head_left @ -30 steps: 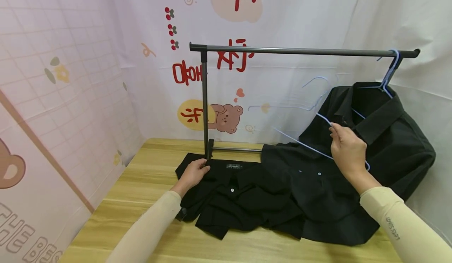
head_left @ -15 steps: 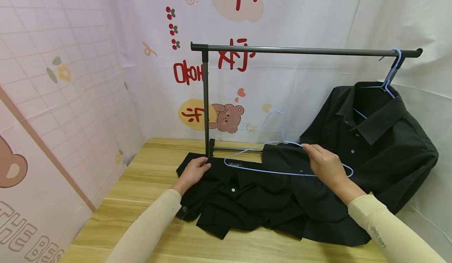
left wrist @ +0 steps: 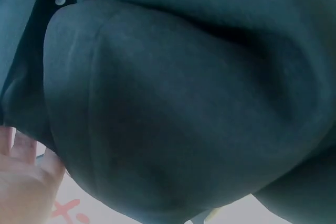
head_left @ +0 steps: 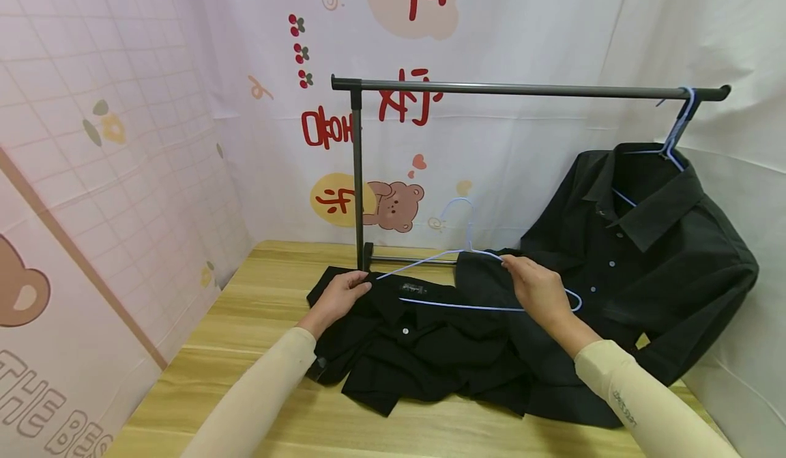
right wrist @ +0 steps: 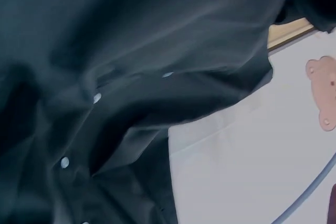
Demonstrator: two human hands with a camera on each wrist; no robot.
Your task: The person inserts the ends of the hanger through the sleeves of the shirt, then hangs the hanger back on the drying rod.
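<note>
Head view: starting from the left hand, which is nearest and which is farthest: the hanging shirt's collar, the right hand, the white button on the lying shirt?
1. White button, on the lying shirt, just right of the left hand.
2. Right hand, farther right, holding a hanger.
3. Hanging shirt's collar, far right, below the rail.

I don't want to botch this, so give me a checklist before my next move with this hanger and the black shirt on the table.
1. Right hand holding the loose hanger: ok.
2. Left hand at the table shirt's collar edge: ok.
3. Hanger's left end seated in the shoulder: cannot tell, it's hidden.
4. Hanger's right end inside the shirt: not ok, it's outside.
5. Room on the rail: ok, left of the hanging shirt.
</note>
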